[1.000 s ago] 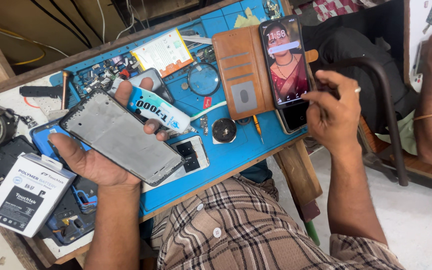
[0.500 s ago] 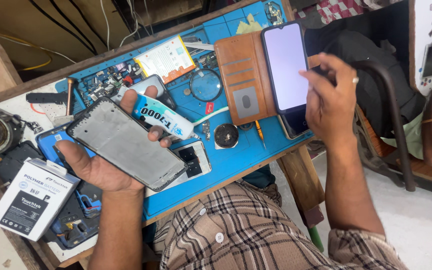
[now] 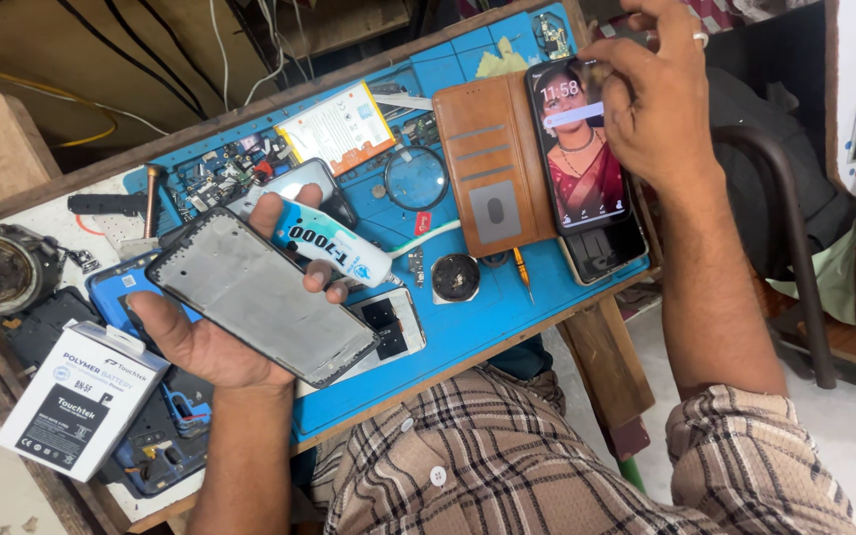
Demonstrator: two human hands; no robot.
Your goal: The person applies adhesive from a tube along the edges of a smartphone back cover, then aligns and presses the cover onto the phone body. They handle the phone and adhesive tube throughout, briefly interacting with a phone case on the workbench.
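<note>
- Since the earlier frame, the lit phone (image 3: pixel 581 149) shows a picture again instead of a blank white screen, and the right hand (image 3: pixel 658 104) has shifted up over its top edge.
- Right hand: fingers curled around the phone's upper right side, holding it above the open brown wallet case (image 3: pixel 492 168).
- Left hand (image 3: pixel 212 342): palm up, closed around a phone frame (image 3: pixel 262 295) that lies tilted across the palm; thumb and fingertips also pinch a white glue tube (image 3: pixel 334 248) against the frame's upper edge.
- Blue work mat (image 3: pixel 487 317): carries a round magnifier (image 3: pixel 416 178), a small round black part (image 3: pixel 456 277) and a second dark phone (image 3: pixel 601 256) under the lit one.
- White battery box (image 3: pixel 79 399): lies at the bench's left edge, near the left wrist.
</note>
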